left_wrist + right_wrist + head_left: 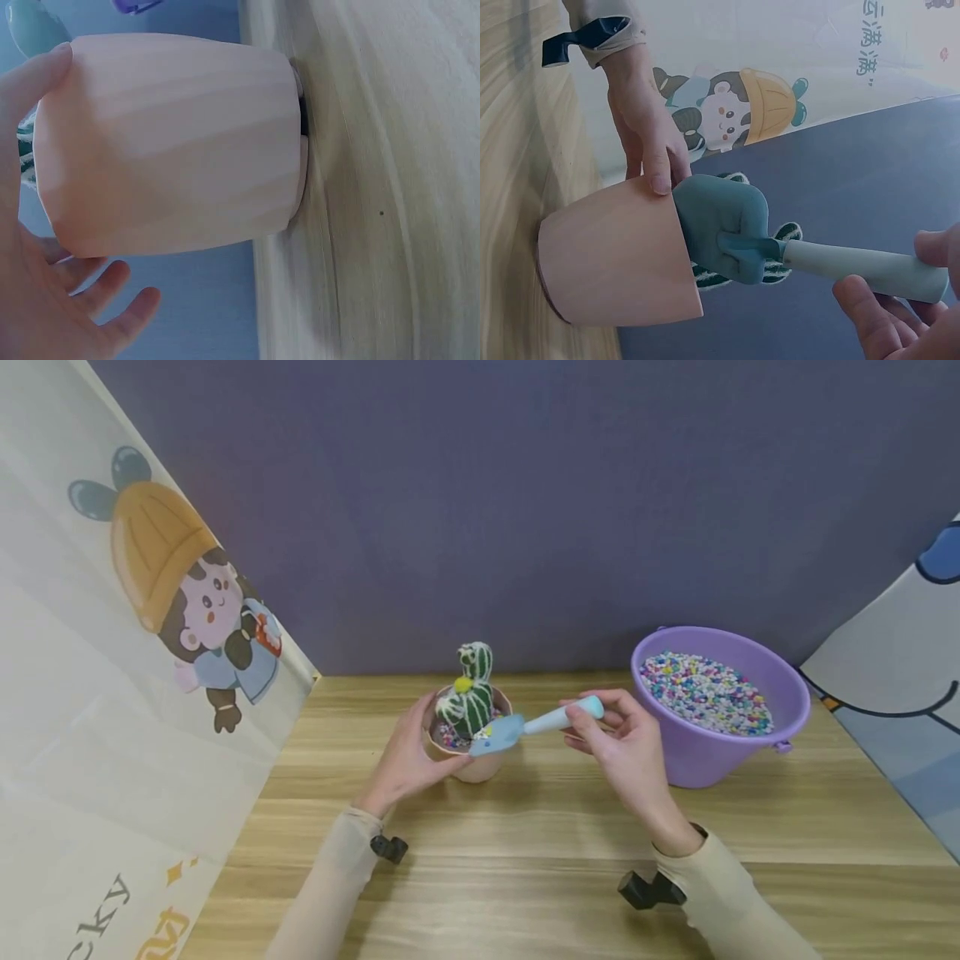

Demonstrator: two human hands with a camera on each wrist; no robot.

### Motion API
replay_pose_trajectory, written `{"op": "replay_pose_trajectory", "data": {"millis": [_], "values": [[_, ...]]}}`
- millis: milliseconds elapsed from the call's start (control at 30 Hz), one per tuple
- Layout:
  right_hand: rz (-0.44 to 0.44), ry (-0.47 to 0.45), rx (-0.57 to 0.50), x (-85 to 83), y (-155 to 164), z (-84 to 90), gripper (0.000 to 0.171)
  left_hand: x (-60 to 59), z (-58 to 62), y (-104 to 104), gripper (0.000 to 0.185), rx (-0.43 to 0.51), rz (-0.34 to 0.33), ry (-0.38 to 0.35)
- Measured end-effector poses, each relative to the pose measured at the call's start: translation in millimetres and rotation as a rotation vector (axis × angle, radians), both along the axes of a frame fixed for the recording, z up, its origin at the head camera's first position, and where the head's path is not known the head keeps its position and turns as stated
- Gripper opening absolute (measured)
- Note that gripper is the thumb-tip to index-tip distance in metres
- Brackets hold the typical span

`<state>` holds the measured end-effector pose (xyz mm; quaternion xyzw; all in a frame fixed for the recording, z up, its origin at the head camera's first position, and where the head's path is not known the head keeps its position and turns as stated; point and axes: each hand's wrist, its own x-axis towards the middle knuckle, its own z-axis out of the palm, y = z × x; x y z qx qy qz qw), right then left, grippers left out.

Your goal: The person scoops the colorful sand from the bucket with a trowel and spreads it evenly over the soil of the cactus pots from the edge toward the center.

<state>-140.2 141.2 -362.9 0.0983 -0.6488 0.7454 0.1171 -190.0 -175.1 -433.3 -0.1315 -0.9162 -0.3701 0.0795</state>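
A pale pink flower pot (172,150) stands upright on the wooden table, holding a green cactus (471,714) with white ridges and a yellow bloom. Small multicoloured pebbles (450,737) lie around the cactus base. My left hand (414,758) grips the pot by its rim, thumb at the near side and fingers round the left. In my right hand (628,745) is the handle of a small blue trowel (727,225), pinched between thumb and fingers. Its blade is tilted down over the pot's near right rim, with a few pebbles on it.
To the right stands a purple bucket (693,756), partly filled with multicoloured pebbles (705,697). A dark blue panel (555,510) rises behind the table (480,893). White printed sheets with cartoon figures stand along the left and right sides.
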Motion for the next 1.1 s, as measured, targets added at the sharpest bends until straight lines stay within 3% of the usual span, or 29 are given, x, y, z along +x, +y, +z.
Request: {"op": "replay_pose_trajectory", "data": {"millis": [367,833,1100], "values": [[0.000,0.022,0.026,0.3,-3,3.8,0.019,8.5,-0.7,13,0.127,-0.030,0.100,0.031],[-0.045,0.103,0.028,4.7,-2,14.1,0.019,16.7,-9.0,39,0.119,-0.039,0.251,0.173],[-0.091,0.196,0.091,1.9,-5,14.2,0.022,19.1,-14.7,49,0.118,-0.029,0.308,0.264]]}}
